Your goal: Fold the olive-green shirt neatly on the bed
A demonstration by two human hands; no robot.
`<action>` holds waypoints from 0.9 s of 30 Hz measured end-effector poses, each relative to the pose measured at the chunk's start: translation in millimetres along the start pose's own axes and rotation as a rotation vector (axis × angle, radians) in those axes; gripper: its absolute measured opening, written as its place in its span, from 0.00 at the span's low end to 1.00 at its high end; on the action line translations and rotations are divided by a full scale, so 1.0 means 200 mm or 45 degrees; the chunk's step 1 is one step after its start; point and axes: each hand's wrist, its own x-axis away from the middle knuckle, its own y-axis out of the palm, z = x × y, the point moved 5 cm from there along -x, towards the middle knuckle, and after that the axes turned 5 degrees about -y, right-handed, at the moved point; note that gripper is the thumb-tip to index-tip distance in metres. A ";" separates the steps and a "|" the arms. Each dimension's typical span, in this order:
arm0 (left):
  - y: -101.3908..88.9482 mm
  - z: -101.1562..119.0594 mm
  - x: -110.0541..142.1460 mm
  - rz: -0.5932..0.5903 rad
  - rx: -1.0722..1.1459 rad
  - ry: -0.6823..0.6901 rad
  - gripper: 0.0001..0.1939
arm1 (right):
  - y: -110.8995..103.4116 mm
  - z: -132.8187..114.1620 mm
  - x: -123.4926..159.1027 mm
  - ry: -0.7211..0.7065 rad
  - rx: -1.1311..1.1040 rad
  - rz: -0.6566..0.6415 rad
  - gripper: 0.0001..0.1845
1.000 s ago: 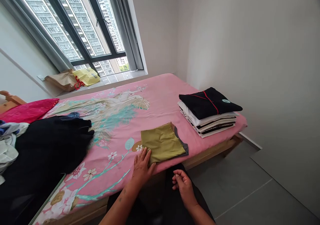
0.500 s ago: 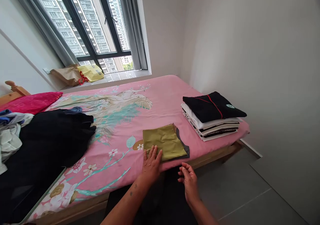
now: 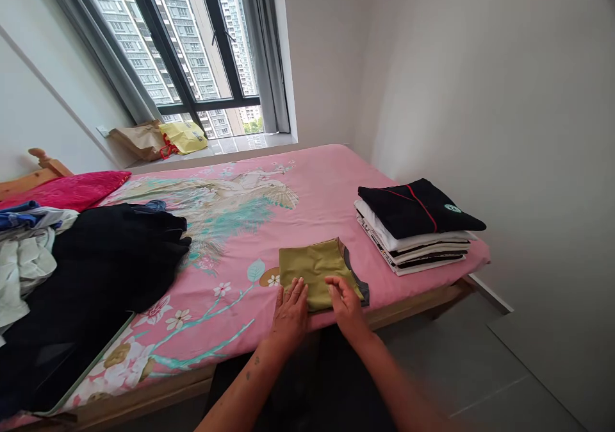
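An olive-green folded garment [image 3: 314, 268] with dark grey trim lies near the front edge of the bed. My left hand [image 3: 291, 307] rests flat on its near left part, fingers stretched out. Above the garment's near right part is my right hand [image 3: 348, 307], its fingers loosely bent and nothing visible in them. Whether its fingertips touch the cloth I cannot tell.
A stack of folded clothes [image 3: 413, 240], topped by a black garment [image 3: 420, 209], sits at the bed's right end. Loose dark clothing [image 3: 115, 252] and a red pillow [image 3: 72, 190] lie left. Bags [image 3: 185, 137] stand on the windowsill. The bed's wooden edge [image 3: 394, 310] is close by.
My right hand has moved up and left, from beyond the bed's edge to over the olive garment. My left hand stays flat on it. The view has shifted slightly.
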 end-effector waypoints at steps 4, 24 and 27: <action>0.03 -0.08 -0.06 0.000 0.032 -0.207 0.26 | 0.10 0.06 -0.27 -0.235 0.518 -0.370 0.20; 0.14 -0.60 -0.45 -0.240 0.291 -0.641 0.28 | 0.11 0.51 -0.39 -0.274 1.320 -0.701 0.35; 0.11 -0.73 -0.44 -0.181 0.301 -0.750 0.21 | 0.11 0.51 -0.38 -0.291 1.315 -0.679 0.34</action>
